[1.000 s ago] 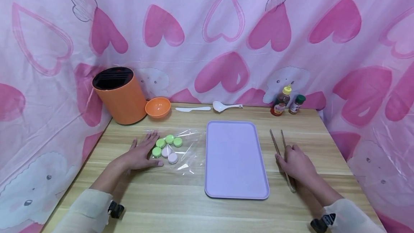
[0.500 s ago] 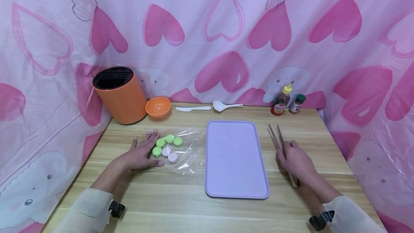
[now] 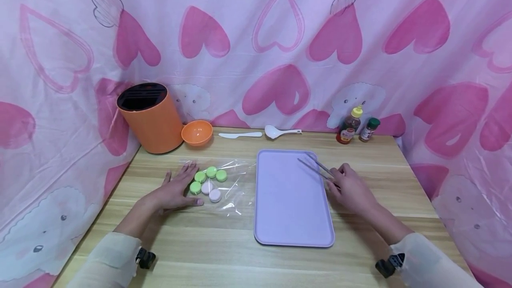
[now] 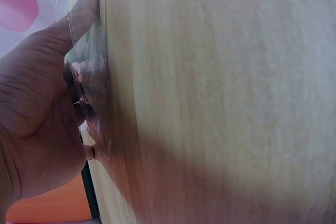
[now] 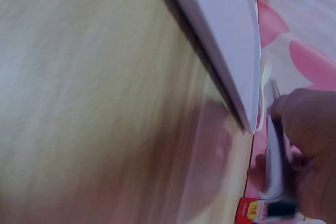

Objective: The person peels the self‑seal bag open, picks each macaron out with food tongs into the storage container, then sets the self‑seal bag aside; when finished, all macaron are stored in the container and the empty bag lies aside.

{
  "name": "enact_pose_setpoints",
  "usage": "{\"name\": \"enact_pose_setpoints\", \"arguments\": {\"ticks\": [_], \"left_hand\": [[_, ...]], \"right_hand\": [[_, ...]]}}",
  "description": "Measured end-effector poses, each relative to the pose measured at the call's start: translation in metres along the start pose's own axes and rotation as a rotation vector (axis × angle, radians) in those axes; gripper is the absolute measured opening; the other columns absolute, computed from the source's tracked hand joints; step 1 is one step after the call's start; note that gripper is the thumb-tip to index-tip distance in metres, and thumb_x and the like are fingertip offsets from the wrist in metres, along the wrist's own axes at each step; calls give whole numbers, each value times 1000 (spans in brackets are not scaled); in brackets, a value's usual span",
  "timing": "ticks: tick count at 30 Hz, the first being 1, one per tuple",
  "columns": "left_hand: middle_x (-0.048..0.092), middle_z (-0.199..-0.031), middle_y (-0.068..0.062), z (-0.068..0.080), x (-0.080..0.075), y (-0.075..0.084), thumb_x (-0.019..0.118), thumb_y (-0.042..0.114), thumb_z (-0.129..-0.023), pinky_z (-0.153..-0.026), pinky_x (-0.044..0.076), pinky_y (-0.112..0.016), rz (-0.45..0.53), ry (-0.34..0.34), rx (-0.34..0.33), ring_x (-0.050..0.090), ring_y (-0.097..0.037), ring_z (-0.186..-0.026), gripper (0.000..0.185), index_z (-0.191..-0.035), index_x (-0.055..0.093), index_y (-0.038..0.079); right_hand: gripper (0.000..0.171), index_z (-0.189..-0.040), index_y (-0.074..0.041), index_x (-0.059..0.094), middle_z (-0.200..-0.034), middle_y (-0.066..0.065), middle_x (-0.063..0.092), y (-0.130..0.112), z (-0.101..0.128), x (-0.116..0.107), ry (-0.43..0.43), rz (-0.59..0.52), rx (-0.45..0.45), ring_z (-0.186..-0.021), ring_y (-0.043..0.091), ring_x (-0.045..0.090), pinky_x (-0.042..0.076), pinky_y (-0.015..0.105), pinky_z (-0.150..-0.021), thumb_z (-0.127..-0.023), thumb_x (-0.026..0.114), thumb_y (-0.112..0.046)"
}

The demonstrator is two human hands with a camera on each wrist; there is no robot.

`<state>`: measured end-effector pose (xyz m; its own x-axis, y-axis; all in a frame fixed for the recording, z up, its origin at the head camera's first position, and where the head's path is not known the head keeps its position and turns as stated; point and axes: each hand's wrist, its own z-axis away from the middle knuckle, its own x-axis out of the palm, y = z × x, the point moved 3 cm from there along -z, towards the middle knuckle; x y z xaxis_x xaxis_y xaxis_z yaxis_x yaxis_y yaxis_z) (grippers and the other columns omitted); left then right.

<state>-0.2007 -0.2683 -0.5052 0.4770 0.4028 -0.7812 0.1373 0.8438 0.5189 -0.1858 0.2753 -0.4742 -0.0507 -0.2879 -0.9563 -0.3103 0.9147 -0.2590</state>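
Here, two hands work on a wooden surface, one with tongs and one on a bag.

The right hand has its fingers curled tight around the metal tongs, and the tong tips stick out over the right edge of the purple tray in the middle. The left hand lies flat with fingers spread, pressing on the clear plastic bag toward the left side. Green and pale pink round cookies sit in the bag, just beside the fingertips.
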Motion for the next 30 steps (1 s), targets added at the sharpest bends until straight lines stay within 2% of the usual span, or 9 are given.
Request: {"name": "enact_pose_setpoints", "arguments": {"ticks": [3,6,10,12,17,23,30], "left_hand": [[-4,-188,-16,0,0,0,83,68,-90,-129,-17,-80,-5,-1,2,-10,-45,-173,131,-179,5,11],[-5,-188,-14,-1,0,-1,82,69,-90,-129,-18,-80,-10,-6,-3,-11,-44,-173,131,-179,4,12],[-6,-188,-15,-1,0,-2,82,68,-91,-128,-18,-80,-7,-10,-4,-12,-45,-173,131,-179,3,12],[-6,-188,-16,0,0,-1,82,68,-90,-128,-18,-80,-8,-11,-5,-12,-45,-173,131,-179,4,12],[-6,-188,-15,1,-1,1,82,68,-90,-128,-19,-80,2,-9,-5,-12,-45,-173,131,-179,4,12],[-6,-188,-16,2,-1,4,83,65,-92,-129,-17,-80,2,-7,2,-11,-45,-173,129,-179,5,10],[-6,-188,-16,3,-2,4,83,63,-92,-129,-18,-79,26,-11,-5,-13,-44,-173,129,-179,4,11]], "right_hand": [[46,-142,0,69,-117,20,68,-9,-6,2,-43,8,-48,-99,30,65,66,51,-84,-105,77,-26],[47,-145,-3,68,-121,19,72,-19,-10,3,-65,55,-117,-106,32,66,66,53,-89,-107,76,-30],[46,-146,-9,69,-119,14,73,-32,-16,4,-76,88,-213,-97,25,66,67,47,-83,-106,77,-32],[46,-147,-13,69,-116,10,71,-38,-19,4,-93,81,-246,-89,19,64,66,40,-77,-106,77,-32],[45,-148,-18,71,-112,4,67,-53,-27,7,-98,86,-349,-73,8,54,53,25,-63,-107,76,-34],[43,-146,-20,74,-110,2,66,-66,-36,11,-82,123,-428,-64,5,46,43,21,-56,-107,74,-39],[42,-142,-21,76,-109,2,69,-84,-48,22,-65,148,-495,-64,7,49,46,23,-54,-106,76,-41]]}}
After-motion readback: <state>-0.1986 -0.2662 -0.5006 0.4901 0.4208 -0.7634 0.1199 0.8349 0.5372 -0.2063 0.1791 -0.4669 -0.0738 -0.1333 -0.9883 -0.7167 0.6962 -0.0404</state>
